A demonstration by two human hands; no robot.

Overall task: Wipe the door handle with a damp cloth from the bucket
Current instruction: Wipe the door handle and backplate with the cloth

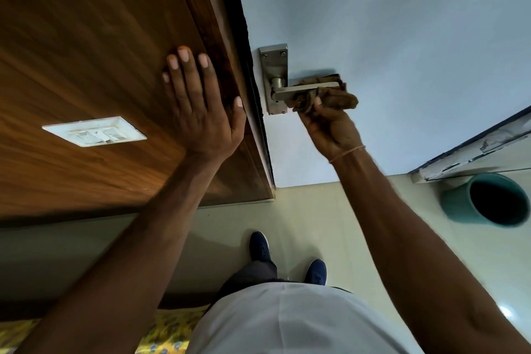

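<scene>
Right hand [330,126] clamped on cloth [330,96], cloth wrapped round outer end of handle [290,92] on pale door [402,37]. Left hand [201,106] flat, fingers spread, bracing wood panel [86,52]. Keep cloth bunched tight, draw along lever toward plate [273,66]; bucket [485,200] on floor near your right

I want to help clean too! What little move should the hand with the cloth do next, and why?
Probably slide the cloth along the handle toward the metal plate. The right hand holds it bunched at the outer end, so the part near the plate looks bare.
</scene>
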